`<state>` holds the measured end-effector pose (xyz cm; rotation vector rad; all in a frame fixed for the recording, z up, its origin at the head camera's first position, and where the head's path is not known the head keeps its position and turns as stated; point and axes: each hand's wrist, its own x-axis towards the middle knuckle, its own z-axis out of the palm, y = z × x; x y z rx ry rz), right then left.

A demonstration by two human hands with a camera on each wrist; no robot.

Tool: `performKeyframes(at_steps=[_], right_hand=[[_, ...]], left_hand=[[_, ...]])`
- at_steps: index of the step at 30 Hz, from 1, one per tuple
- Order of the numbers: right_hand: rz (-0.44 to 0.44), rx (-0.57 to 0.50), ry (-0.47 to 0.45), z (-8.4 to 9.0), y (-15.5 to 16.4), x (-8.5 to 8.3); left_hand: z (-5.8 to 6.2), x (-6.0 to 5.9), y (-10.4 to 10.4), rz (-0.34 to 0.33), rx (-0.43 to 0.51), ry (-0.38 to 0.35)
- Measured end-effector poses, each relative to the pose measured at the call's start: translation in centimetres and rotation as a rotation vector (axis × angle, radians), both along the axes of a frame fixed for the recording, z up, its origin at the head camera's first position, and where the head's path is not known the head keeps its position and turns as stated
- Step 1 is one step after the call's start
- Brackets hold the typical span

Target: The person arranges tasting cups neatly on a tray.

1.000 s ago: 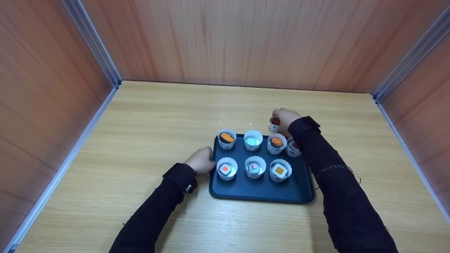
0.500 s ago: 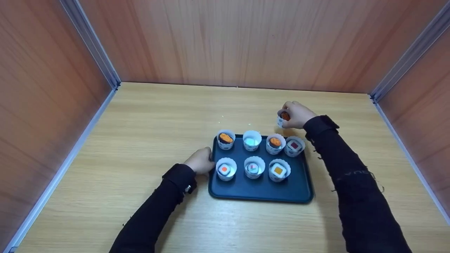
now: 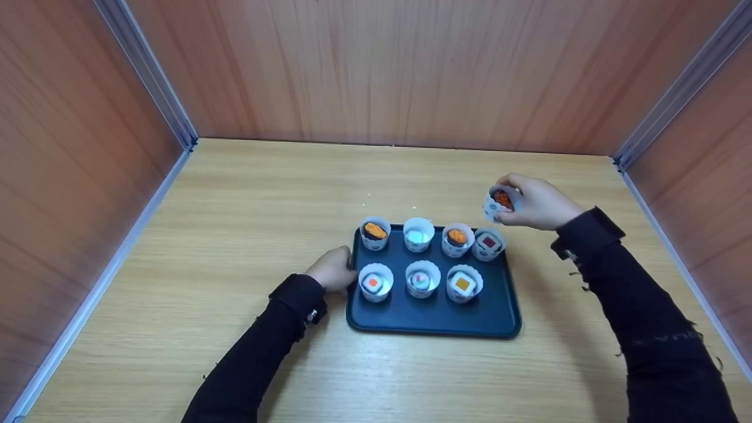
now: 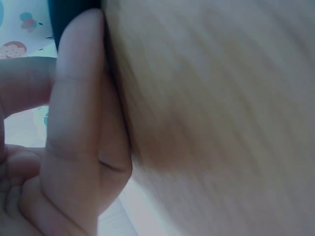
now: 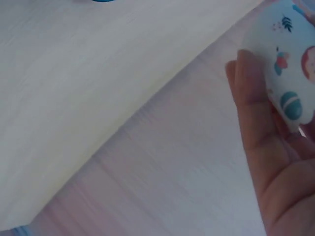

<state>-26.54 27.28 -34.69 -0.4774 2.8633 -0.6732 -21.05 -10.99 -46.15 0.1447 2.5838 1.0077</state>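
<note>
A dark tray (image 3: 432,320) lies on the table, bearing several patterned paper cups in two rows. My left hand (image 3: 332,269) grips the tray's left edge; its fingers (image 4: 76,98) lie along that rim in the left wrist view. Up past the tray's far right corner, my right hand (image 3: 537,202) pinches a patterned paper cup (image 3: 491,207) with a dark red-orange piece inside. That cup (image 5: 290,59) hangs tilted above the table, its printed wall facing the right wrist view. Nearest it on the tray stands a cup with a dark-red-centred square piece (image 3: 489,245).
Two cups hold orange-topped pieces, one of them (image 3: 375,232) at the tray's far left corner. A cup with a yellow-centred square (image 3: 464,285) stands in the near row. Small pale crumbs (image 3: 414,207) lie behind the tray. Wood-grain walls (image 3: 376,70) enclose the table.
My right hand has moved to the right with the paper cup, off from behind the tray. The left hand stays at the tray's edge.
</note>
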Motion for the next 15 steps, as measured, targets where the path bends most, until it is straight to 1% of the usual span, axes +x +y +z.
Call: performKeyframes(at_steps=[4, 7, 11, 15], right_hand=[[0.045, 0.027, 0.007, 0.2, 0.3, 2.3], [0.095, 0.052, 0.027, -0.3, 0.3, 3.7], [0.149, 0.084, 0.059, -1.8, 0.3, 5.1], [0.182, 0.1, 0.04, -3.6, 0.4, 5.9]], left_hand=[[-0.1, -0.1, -0.1, -0.008, -0.019, 0.032], [-0.1, -0.2, -0.1, -0.006, -0.026, 0.031], [-0.1, -0.1, -0.2, 0.001, -0.012, 0.017], [0.0, -0.1, -0.2, 0.009, 0.0, 0.0]])
